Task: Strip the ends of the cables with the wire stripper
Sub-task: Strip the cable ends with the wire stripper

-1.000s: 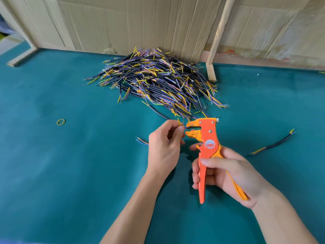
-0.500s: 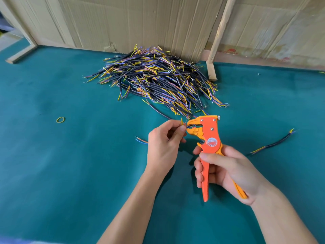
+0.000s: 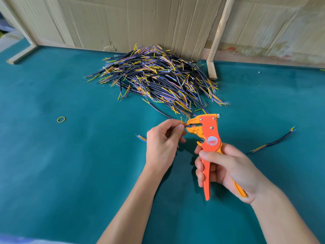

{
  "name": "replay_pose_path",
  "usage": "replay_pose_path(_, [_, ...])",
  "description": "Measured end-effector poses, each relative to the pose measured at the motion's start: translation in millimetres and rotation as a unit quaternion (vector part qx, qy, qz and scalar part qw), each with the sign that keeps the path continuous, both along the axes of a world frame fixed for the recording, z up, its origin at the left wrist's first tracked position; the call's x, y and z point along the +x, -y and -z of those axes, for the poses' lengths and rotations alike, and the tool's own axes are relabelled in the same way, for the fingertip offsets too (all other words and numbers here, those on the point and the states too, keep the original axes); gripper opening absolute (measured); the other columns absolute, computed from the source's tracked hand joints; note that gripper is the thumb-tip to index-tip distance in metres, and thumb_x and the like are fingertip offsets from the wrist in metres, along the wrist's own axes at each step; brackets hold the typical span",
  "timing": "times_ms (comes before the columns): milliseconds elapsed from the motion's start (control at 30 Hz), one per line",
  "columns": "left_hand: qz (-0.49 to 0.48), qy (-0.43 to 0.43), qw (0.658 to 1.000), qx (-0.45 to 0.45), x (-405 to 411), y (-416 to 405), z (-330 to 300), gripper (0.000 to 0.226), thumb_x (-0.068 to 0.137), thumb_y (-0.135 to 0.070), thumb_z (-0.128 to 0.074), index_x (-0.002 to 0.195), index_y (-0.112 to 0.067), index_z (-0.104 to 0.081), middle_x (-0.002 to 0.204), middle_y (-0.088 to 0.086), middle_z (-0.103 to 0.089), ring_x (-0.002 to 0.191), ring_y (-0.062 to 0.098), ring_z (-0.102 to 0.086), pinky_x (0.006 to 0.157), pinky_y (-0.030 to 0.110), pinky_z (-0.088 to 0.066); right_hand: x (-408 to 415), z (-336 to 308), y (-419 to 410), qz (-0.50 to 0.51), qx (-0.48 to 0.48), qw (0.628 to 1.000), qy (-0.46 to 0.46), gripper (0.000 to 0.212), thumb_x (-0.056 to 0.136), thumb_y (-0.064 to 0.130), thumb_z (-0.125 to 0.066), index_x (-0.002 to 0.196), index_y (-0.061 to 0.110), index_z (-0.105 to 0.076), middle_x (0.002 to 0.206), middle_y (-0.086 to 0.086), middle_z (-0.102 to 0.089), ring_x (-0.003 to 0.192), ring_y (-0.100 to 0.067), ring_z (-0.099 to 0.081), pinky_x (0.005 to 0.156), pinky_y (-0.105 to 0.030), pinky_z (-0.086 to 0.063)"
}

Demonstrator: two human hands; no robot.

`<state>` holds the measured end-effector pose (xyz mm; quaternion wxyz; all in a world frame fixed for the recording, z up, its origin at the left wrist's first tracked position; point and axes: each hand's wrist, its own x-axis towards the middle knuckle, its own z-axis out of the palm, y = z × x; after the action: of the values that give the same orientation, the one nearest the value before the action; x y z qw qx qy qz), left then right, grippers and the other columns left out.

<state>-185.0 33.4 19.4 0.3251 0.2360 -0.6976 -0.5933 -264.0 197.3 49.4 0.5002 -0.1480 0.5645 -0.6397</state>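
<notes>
**Above the green counter, wire end at the stripper's mouth**

Over the middle of the counter (image 3: 52, 173) I see both forearms reaching in from the bottom edge, angled toward each other. My left hand (image 3: 162, 143) is raised with its back to the camera, fingers curled, thumb and forefinger pinching a short cable (image 3: 182, 123) just beside the tool's head; a yellow core stands up above the fingertips, and a thin strand runs from the pinch into the open mouth of the wire stripper (image 3: 208, 138). How deep that strand sits between the blades I cannot tell. The cable's far end (image 3: 140, 137) shows past the left of the hand, low over the counter.

My right hand (image 3: 226, 171) wraps the two orange handles, thumb laid across the front, fingers curled behind; the handles are spread apart, and the tool is upright with its head pointing left.

Behind the hands a big pile of cables (image 3: 158, 76) lies against the cardboard wall (image 3: 140, 23). One loose cable (image 3: 274, 142) lies well apart to the right, and a small yellow rubber band (image 3: 61, 119) lies on the left.
</notes>
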Motion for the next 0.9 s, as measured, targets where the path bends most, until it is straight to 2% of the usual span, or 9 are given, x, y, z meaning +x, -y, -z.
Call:
replay_pose_path(267, [-0.001, -0.002, 1.000, 0.001, 0.5, 0.0, 0.1, 0.017, 0.097, -0.007, -0.063, 0.085, -0.015, -0.071, 0.072, 0.000, -0.071, 0.058, 0.008, -0.064, 0.054, 0.021, -0.048, 0.8, 1.5, 0.7, 0.005, -0.001, 1.000, -0.005, 0.019, 0.084, 0.018, -0.076, 0.099, 0.007, -0.071, 0.080, -0.025, -0.061, 0.065, -0.038, -0.060, 0.062, -0.046, -0.056])
replay_pose_path(500, [0.001, 0.000, 1.000, 0.009, 0.3, -0.6, -0.8, 0.017, 0.097, -0.007, -0.064, 0.084, -0.016, -0.071, 0.071, -0.001, -0.071, 0.060, 0.013, -0.067, 0.052, 0.021, -0.047, 0.3, 2.3, 1.4, 0.006, 0.004, 1.000, -0.006, 0.045, 0.076, 0.024, -0.082, 0.107, 0.000, -0.062, 0.080, -0.025, -0.061, 0.066, -0.038, -0.059, 0.062, -0.046, -0.056])
replay_pose_path(767, [0.004, 0.004, 1.000, 0.011, 0.1, -0.7, -1.2, 0.018, 0.097, -0.007, -0.064, 0.084, -0.017, -0.071, 0.072, -0.002, -0.071, 0.061, 0.012, -0.068, 0.051, 0.019, -0.046, 1.6, 1.8, 1.8, 0.008, 0.001, 1.000, -0.007, 0.022, 0.083, 0.020, -0.078, 0.096, 0.008, -0.065, 0.078, -0.024, -0.060, 0.063, -0.036, -0.057, 0.058, -0.044, -0.055])
replay_pose_path(900, [0.005, 0.005, 1.000, 0.013, -0.2, -0.9, -1.9, 0.018, 0.096, -0.005, -0.064, 0.082, -0.016, -0.070, 0.071, -0.001, -0.071, 0.060, 0.011, -0.068, 0.051, 0.019, -0.046, 2.3, 2.3, 2.8, 0.013, 0.008, 1.000, -0.015, 0.024, 0.084, 0.020, -0.075, 0.097, 0.006, -0.059, 0.075, -0.022, -0.058, 0.060, -0.034, -0.055, 0.056, -0.043, -0.053])
